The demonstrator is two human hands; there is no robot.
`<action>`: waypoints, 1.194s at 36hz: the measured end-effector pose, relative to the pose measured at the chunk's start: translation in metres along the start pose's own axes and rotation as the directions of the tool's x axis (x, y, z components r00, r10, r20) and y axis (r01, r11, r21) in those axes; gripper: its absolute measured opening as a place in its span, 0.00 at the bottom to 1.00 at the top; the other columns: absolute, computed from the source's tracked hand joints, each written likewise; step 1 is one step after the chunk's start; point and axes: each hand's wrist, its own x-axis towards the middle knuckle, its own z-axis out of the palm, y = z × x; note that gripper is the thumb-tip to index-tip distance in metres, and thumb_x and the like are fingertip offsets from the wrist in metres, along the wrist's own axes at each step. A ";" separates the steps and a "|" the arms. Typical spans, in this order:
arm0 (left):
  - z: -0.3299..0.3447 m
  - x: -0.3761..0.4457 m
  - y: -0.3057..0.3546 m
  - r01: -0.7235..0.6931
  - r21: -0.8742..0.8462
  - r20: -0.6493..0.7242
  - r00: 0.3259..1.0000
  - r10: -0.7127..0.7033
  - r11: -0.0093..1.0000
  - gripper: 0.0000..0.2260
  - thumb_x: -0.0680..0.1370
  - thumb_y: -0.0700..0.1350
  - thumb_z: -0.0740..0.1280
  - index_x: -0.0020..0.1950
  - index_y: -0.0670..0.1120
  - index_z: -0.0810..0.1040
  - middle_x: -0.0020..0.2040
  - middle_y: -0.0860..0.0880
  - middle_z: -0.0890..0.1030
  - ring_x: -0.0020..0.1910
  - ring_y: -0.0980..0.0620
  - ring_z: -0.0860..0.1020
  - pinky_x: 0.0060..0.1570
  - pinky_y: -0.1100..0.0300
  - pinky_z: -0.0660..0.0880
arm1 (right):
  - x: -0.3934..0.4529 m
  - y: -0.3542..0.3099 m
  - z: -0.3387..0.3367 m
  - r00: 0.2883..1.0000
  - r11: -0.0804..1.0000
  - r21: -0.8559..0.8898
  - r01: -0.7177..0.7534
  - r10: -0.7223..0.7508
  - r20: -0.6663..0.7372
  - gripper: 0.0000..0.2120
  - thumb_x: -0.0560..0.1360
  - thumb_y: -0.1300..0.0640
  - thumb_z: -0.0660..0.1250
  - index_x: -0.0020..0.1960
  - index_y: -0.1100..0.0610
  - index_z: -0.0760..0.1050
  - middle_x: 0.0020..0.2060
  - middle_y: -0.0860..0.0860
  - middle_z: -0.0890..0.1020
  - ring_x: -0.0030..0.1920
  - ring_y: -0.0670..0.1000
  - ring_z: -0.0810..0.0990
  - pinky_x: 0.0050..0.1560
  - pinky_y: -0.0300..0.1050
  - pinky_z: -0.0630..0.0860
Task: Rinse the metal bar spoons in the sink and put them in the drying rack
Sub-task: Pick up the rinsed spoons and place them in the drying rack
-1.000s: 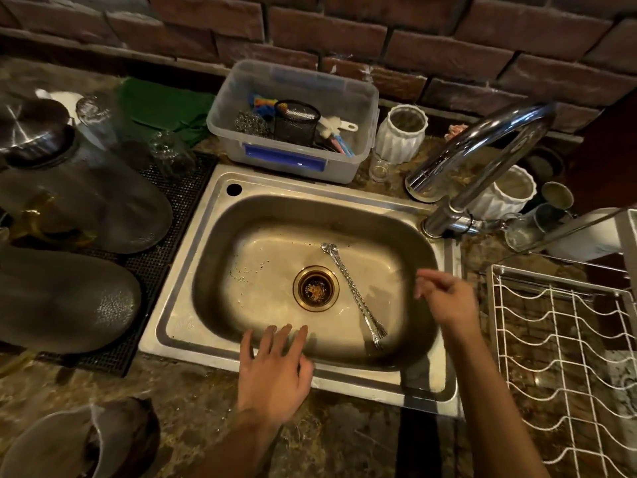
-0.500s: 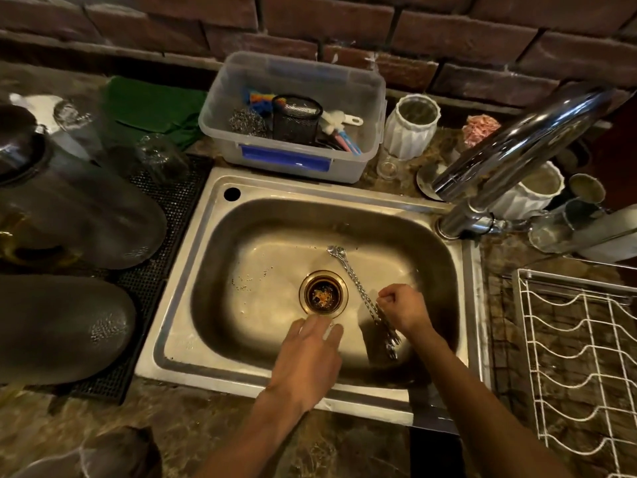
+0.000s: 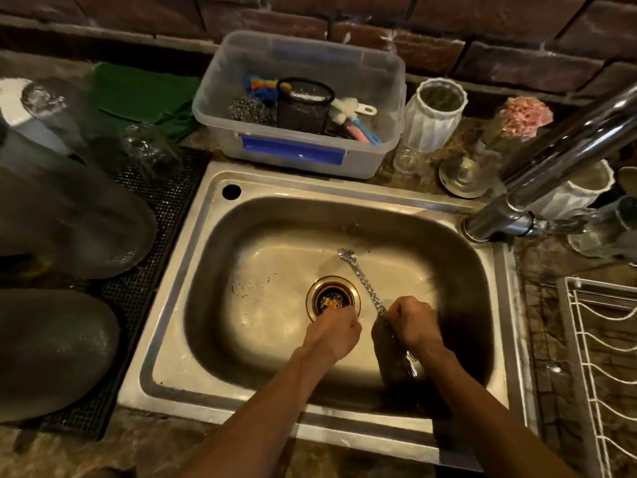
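Observation:
Twisted metal bar spoons (image 3: 362,281) lie diagonally in the steel sink (image 3: 213,257), bowls toward the back, just right of the drain (image 3: 332,298). My right hand (image 3: 412,324) is closed around their lower shafts; the handle ends (image 3: 410,363) stick out below it. My left hand (image 3: 336,334) is curled into a fist beside the drain, close to the right hand; whether it touches the spoons is hidden. The white wire drying rack (image 3: 599,357) stands at the right edge.
A chrome faucet (image 3: 551,167) arches over the sink's right rear corner. A clear plastic tub (image 3: 300,101) of scrubbers sits behind the sink, with white vases (image 3: 436,115) beside it. Upturned glasses and dark covers (image 3: 69,219) crowd a black mat on the left.
Both hands moved from the sink's front rim down into the basin. The right hand closed on the spoons; the left curled into a fist beside it.

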 end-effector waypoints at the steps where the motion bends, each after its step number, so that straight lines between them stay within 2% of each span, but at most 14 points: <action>1: 0.002 0.005 0.000 0.030 -0.066 0.003 1.000 -0.030 0.997 0.11 0.81 0.49 0.56 0.54 0.48 0.77 0.52 0.46 0.82 0.49 0.47 0.80 0.49 0.51 0.79 | 0.001 0.000 0.001 1.000 1.000 -0.015 0.002 -0.002 0.003 0.04 0.75 0.59 0.68 0.42 0.57 0.79 0.43 0.59 0.85 0.46 0.59 0.82 0.48 0.51 0.80; 7: 0.011 0.028 0.001 0.121 -0.420 0.019 0.992 -0.125 0.900 0.12 0.81 0.45 0.58 0.49 0.42 0.80 0.48 0.45 0.84 0.48 0.49 0.83 0.51 0.48 0.81 | 0.006 0.006 0.005 0.999 0.997 -0.071 0.030 -0.029 0.013 0.04 0.73 0.59 0.67 0.40 0.54 0.77 0.43 0.58 0.85 0.46 0.61 0.82 0.46 0.51 0.79; 10: 0.014 0.036 0.005 0.196 -0.649 0.076 0.978 -0.194 0.735 0.11 0.81 0.42 0.60 0.52 0.40 0.81 0.42 0.45 0.84 0.35 0.54 0.80 0.35 0.63 0.80 | 0.008 0.007 0.006 0.999 0.997 -0.070 0.037 -0.035 0.026 0.04 0.75 0.56 0.68 0.42 0.54 0.79 0.44 0.58 0.85 0.46 0.60 0.82 0.46 0.50 0.79; 12: 0.014 0.039 0.009 0.239 -0.752 0.122 0.966 -0.226 0.614 0.10 0.81 0.41 0.61 0.55 0.40 0.80 0.40 0.44 0.83 0.32 0.53 0.79 0.31 0.67 0.76 | 0.008 0.008 0.006 0.999 0.997 -0.068 0.048 -0.046 0.026 0.07 0.76 0.53 0.68 0.44 0.56 0.80 0.44 0.57 0.85 0.46 0.59 0.82 0.45 0.49 0.79; 16: 0.018 0.045 0.013 0.272 -0.805 0.145 0.952 -0.270 0.527 0.11 0.81 0.41 0.61 0.59 0.39 0.79 0.45 0.43 0.83 0.32 0.52 0.81 0.34 0.65 0.79 | 0.004 0.005 0.001 0.998 0.997 -0.058 0.057 -0.056 0.023 0.08 0.76 0.52 0.67 0.45 0.55 0.82 0.43 0.56 0.86 0.45 0.57 0.83 0.45 0.48 0.79; 20: 0.020 0.048 0.015 0.265 -0.846 0.134 0.946 -0.296 0.463 0.13 0.82 0.46 0.63 0.58 0.37 0.79 0.47 0.41 0.83 0.36 0.49 0.83 0.36 0.62 0.81 | -0.003 0.002 -0.003 0.998 0.998 -0.031 0.054 -0.053 0.027 0.07 0.76 0.52 0.68 0.44 0.54 0.82 0.43 0.55 0.86 0.43 0.55 0.83 0.45 0.48 0.80; 25: 0.007 0.044 0.025 0.334 -0.918 0.263 0.917 -0.300 0.215 0.12 0.83 0.45 0.62 0.59 0.38 0.77 0.50 0.41 0.83 0.40 0.48 0.83 0.36 0.60 0.81 | -0.014 -0.006 -0.007 0.998 1.000 0.015 0.021 -0.022 0.058 0.08 0.75 0.51 0.69 0.47 0.55 0.83 0.45 0.54 0.86 0.46 0.55 0.83 0.47 0.47 0.80; 27: -0.002 0.041 0.028 0.354 -0.926 0.313 0.915 -0.256 0.134 0.09 0.83 0.41 0.61 0.56 0.37 0.77 0.44 0.44 0.84 0.36 0.50 0.84 0.30 0.61 0.80 | -0.020 -0.009 -0.009 0.998 0.998 0.064 0.005 -0.009 0.064 0.08 0.75 0.52 0.70 0.48 0.55 0.84 0.45 0.54 0.86 0.46 0.54 0.84 0.48 0.48 0.81; 29: -0.007 0.036 0.029 0.352 -0.928 0.321 0.921 -0.221 0.120 0.07 0.82 0.37 0.61 0.51 0.36 0.78 0.37 0.44 0.85 0.31 0.51 0.85 0.27 0.63 0.79 | -0.027 -0.013 -0.012 0.997 0.993 0.115 -0.003 -0.006 0.075 0.05 0.75 0.54 0.70 0.46 0.55 0.83 0.44 0.55 0.86 0.45 0.55 0.85 0.49 0.52 0.83; 30: -0.008 0.035 0.028 0.345 -0.929 0.311 0.923 -0.226 0.132 0.07 0.82 0.36 0.62 0.53 0.35 0.78 0.39 0.42 0.85 0.33 0.50 0.85 0.29 0.62 0.79 | -0.031 -0.014 -0.014 0.997 0.990 0.142 0.001 -0.012 0.082 0.04 0.75 0.56 0.70 0.43 0.53 0.82 0.44 0.56 0.86 0.45 0.56 0.85 0.48 0.53 0.83; 33: -0.008 0.031 0.026 0.322 -0.930 0.276 0.931 -0.238 0.180 0.10 0.81 0.37 0.65 0.59 0.32 0.77 0.46 0.37 0.82 0.42 0.44 0.85 0.36 0.59 0.81 | -0.042 -0.016 -0.018 0.996 0.983 0.186 0.008 -0.024 0.086 0.14 0.74 0.60 0.69 0.30 0.50 0.78 0.38 0.59 0.87 0.40 0.59 0.86 0.44 0.55 0.83; 35: -0.011 0.027 0.027 0.319 -0.932 0.277 0.933 -0.228 0.173 0.09 0.81 0.36 0.64 0.57 0.31 0.77 0.45 0.37 0.82 0.39 0.45 0.85 0.36 0.59 0.82 | -0.048 -0.018 -0.020 0.995 0.979 0.204 0.001 -0.022 0.098 0.14 0.73 0.61 0.69 0.29 0.54 0.80 0.34 0.60 0.86 0.38 0.61 0.85 0.42 0.55 0.83; 40: -0.027 0.015 0.030 0.299 -0.948 0.267 0.934 -0.236 0.110 0.04 0.80 0.33 0.64 0.48 0.34 0.77 0.30 0.42 0.83 0.29 0.47 0.85 0.36 0.56 0.84 | -0.063 -0.020 -0.024 0.990 0.954 0.288 -0.084 0.046 0.136 0.18 0.72 0.63 0.69 0.24 0.53 0.80 0.23 0.48 0.80 0.27 0.47 0.78 0.29 0.38 0.73; 43: -0.041 0.000 0.034 0.275 -0.957 0.244 0.935 -0.256 0.091 0.04 0.81 0.32 0.63 0.47 0.34 0.76 0.34 0.39 0.82 0.30 0.46 0.84 0.34 0.57 0.83 | -0.079 -0.025 -0.032 0.981 0.928 0.351 -0.123 0.061 0.182 0.12 0.72 0.62 0.70 0.30 0.59 0.82 0.23 0.49 0.79 0.25 0.45 0.74 0.29 0.39 0.70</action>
